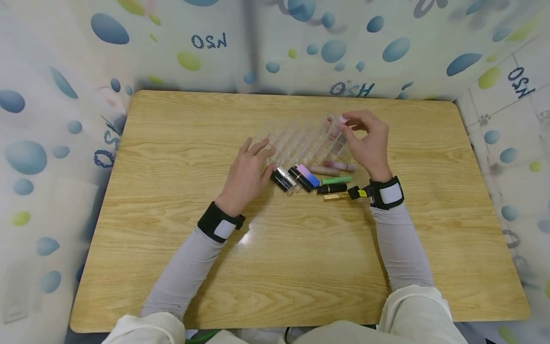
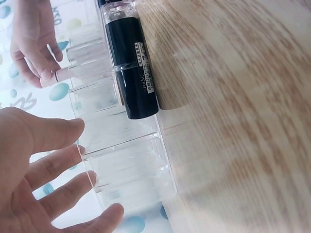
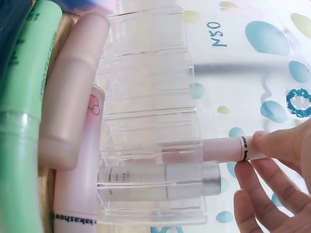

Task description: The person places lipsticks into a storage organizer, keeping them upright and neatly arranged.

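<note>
A clear compartmented lipstick organizer [image 1: 296, 141] stands on the table. At its right end my right hand [image 1: 369, 136] pinches the end of a pink lipstick tube [image 3: 221, 149], whose other end is inside a compartment. Next to it a silver-capped tube [image 3: 189, 182] sits in the organizer. My left hand [image 1: 245, 174] is at the organizer's left end, fingers spread, with fingertips touching or very close to its edge. In front of the organizer lie a black lipstick [image 2: 131, 73], a green tube [image 3: 22, 97], a dusky pink tube [image 3: 73, 92] and another pink tube [image 3: 77, 189].
Near the organizer's front also lie a purple-blue tube [image 1: 308, 175], a black tube [image 1: 331, 188] and a gold tube [image 1: 335, 196]. The wooden table [image 1: 301, 267] meets a patterned curtain [image 1: 223, 62] at the back.
</note>
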The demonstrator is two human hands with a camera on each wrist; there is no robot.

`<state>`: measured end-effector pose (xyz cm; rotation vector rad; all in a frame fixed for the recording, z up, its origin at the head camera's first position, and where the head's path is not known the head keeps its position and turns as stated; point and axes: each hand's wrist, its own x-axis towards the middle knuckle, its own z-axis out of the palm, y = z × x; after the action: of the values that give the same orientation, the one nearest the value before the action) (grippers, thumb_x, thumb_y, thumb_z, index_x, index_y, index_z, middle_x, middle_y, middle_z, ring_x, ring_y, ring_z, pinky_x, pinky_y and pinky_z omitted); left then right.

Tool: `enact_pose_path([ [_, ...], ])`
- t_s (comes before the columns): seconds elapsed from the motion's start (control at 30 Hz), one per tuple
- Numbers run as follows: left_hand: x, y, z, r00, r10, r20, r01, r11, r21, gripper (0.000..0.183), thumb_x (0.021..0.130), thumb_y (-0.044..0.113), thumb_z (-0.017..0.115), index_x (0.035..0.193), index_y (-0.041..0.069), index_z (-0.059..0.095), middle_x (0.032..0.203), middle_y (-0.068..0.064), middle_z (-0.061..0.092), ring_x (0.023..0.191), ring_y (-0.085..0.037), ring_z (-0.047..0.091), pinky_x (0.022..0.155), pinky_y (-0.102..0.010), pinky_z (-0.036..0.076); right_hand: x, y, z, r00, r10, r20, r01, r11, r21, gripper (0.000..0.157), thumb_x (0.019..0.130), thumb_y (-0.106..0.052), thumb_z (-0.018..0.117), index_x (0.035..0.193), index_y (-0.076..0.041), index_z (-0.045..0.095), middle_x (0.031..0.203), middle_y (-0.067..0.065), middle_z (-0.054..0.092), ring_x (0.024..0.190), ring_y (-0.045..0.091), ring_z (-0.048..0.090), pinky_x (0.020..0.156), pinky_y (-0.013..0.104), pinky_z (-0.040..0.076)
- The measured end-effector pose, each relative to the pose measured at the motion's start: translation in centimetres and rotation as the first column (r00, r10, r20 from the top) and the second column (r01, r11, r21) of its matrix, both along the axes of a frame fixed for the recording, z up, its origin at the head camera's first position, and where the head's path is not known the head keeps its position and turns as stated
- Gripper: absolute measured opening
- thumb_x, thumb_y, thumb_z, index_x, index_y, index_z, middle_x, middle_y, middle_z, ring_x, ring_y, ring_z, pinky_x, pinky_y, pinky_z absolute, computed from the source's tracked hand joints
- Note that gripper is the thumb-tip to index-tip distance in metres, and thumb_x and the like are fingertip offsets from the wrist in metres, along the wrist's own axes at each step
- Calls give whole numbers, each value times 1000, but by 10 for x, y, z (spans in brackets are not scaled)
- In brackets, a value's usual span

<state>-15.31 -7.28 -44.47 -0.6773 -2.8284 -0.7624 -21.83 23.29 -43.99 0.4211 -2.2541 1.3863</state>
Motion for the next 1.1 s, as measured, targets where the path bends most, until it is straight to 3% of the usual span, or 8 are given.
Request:
enact_pose_path([
  [0.37,0,1,-1,1000,-1,-14,1,1000,3,36,101,13,75,132,-4,71,143,-24,66,144,-35,57,132,-53,28,3,4,-3,1000,-15,26,13,998,62,15,90,0,83,105,-1,81,103,16,78,89,35,75,82,27,57],
  [0.73,0,1,0,1000,-1,-14,1,1000,-14,36,102,15,74,133,-4,71,143,-23,67,145,-34,56,133,-52,27,3,6,-8,998,3,59,-10,993,119,10,93,-6,83,101,-1,83,100,17,77,92,29,72,86,42,59],
  [0.97,1,1,-1,1000,2,-13,-2,1000,-20,37,101,15,75,133,-4,71,143,-23,67,145,-34,56,133,-51,27,4,6,-9,997,11,78,-20,993,119,10,93,-6,83,101,-1,83,101,17,76,93,30,72,86,38,58],
  [1.1,1,1,-1,1000,1,-10,-1,1000,-19,37,102,15,74,133,-4,71,143,-23,67,145,-34,56,133,-51,27,4,4,-10,997,4,73,-14,992,124,10,92,-1,82,101,2,82,101,21,75,92,33,71,85,42,59],
])
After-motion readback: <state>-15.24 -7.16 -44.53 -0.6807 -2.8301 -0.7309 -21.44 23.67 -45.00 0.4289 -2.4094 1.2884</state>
